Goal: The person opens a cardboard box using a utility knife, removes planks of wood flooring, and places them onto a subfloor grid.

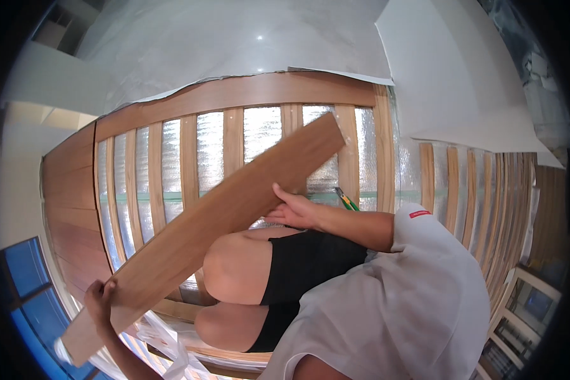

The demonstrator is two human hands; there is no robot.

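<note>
A long brown wooden floorboard (225, 206) lies slantwise in front of my knees, its far end raised toward the upper right. My left hand (100, 303) grips its edge near the lower-left end, fingers partly hidden. Farther up the opposite edge, my right hand (292, 208) holds the board, thumb against its face. A green and black utility knife (346, 199) rests beyond my right forearm, by a wooden batten (347, 152).
Light wooden battens stand in rows over silvery foil sheeting (209, 149). One laid board (247, 90) runs along the far wall, and more laid boards (73, 202) cover the left. Crumpled clear plastic (164, 339) lies at lower left; a white sheet (462, 82) hangs at upper right.
</note>
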